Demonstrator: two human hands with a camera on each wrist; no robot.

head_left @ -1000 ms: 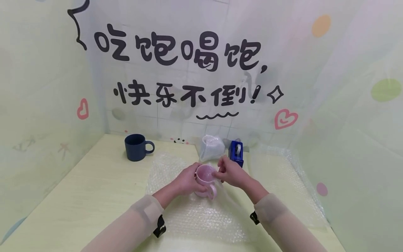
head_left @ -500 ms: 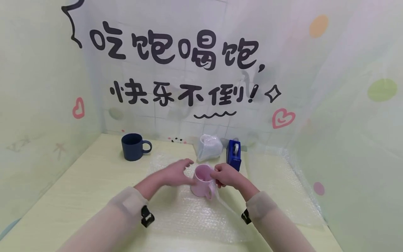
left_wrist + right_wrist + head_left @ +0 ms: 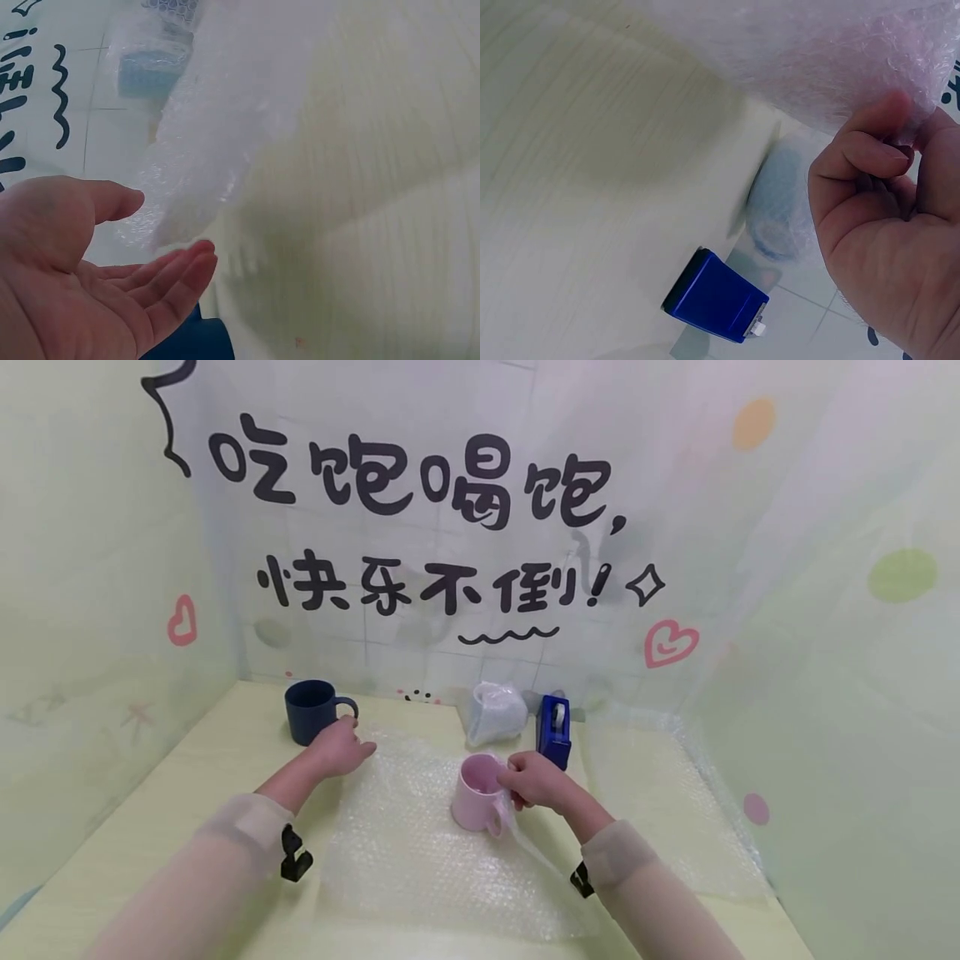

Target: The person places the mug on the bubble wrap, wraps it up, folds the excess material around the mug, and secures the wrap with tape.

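A pink mug [image 3: 472, 806] stands on a sheet of bubble wrap [image 3: 420, 868], its handle toward the front right. My right hand [image 3: 536, 779] pinches the right-hand edge of that sheet, pulled up against the mug near its rim. In the right wrist view, the lifted bubble wrap [image 3: 840, 67] runs from between thumb and curled fingers. Beyond the sheet's left edge, my left hand [image 3: 339, 752] hovers in front of a navy mug [image 3: 303, 722], covering part of its handle side. The left wrist view has the fingers [image 3: 176, 289] stretched out, holding nothing.
Behind the pink mug lies a cup wrapped in bubble wrap [image 3: 498, 712]. Beside it is a blue tape dispenser [image 3: 555, 735]. Another bubble wrap sheet [image 3: 667, 810] covers the table's right side. Printed walls [image 3: 420, 635] enclose the back and sides.
My left hand has let go of the pink mug and moved left toward the navy mug. My right hand has come to the pink mug's rim, keeping the bubble wrap edge.
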